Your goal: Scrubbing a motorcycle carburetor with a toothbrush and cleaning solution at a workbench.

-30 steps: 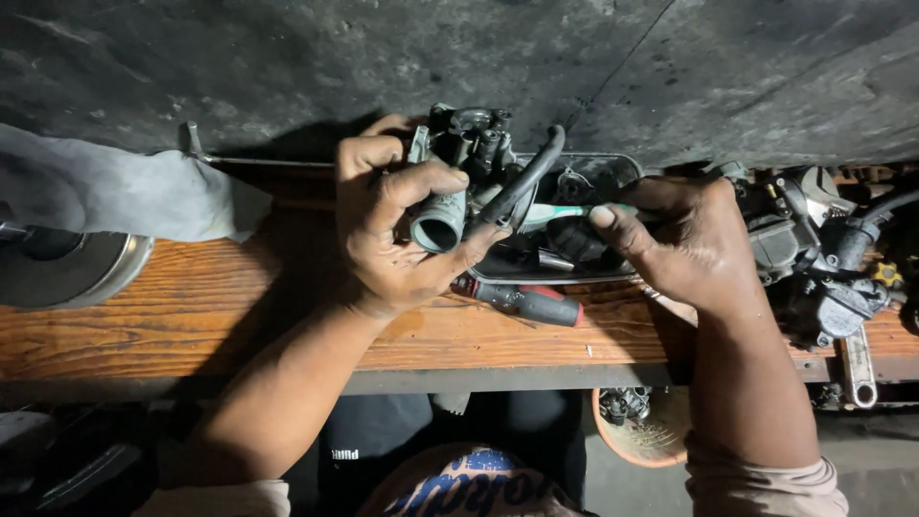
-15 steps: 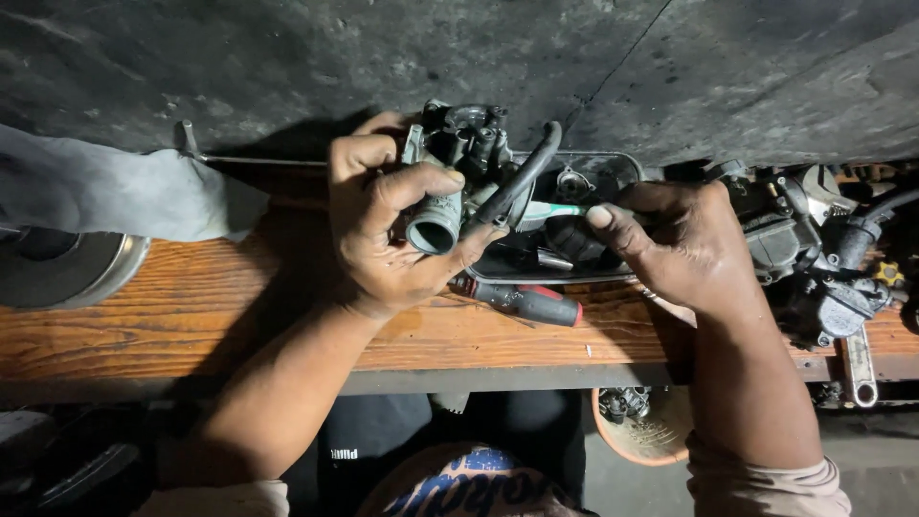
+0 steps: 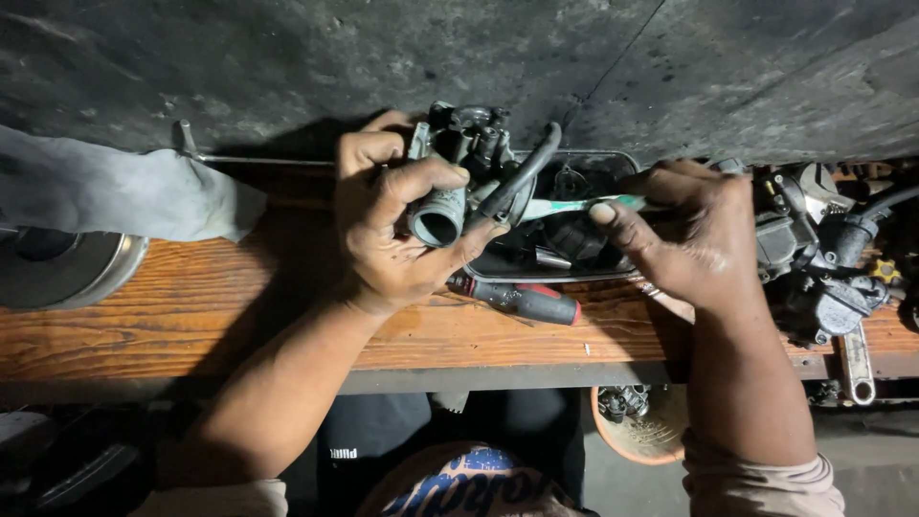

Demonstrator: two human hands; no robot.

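Not much has moved over the last second, honestly: both hands sit in nearly the same spots as before, so this reads as steady fiddling with one part rather than a fresh step. Going left to right: far left there's a grey cloth [image 3: 124,196] draped over the bench edge with a round metal disc [image 3: 67,268] under it, both well away from the action. A thin metal rod [image 3: 258,159] runs along the back of the wooden bench [image 3: 220,316] toward the middle. Then the left hand [image 3: 392,230], fingers clenched around a carburetor [image 3: 455,168], held up just above the bench with its round open throat facing the camera and a black hose [image 3: 522,177] curling off its right side. Right below lies a screwdriver [image 3: 526,302] with a red and black handle, flat on the wood, untouched. Behind that is a dark tray [image 3: 574,244] of small parts. The right hand [image 3: 694,239] is pinching a slim green-handled tool [image 3: 574,206], its tip aimed left into the carburetor, same as half a second ago. Past it on the far right is a heap of other engine parts [image 3: 823,258] and a wrench [image 3: 855,364] hanging off the near edge. Nothing really blocks the work, though the tray and that heap crowd the right hand's side.
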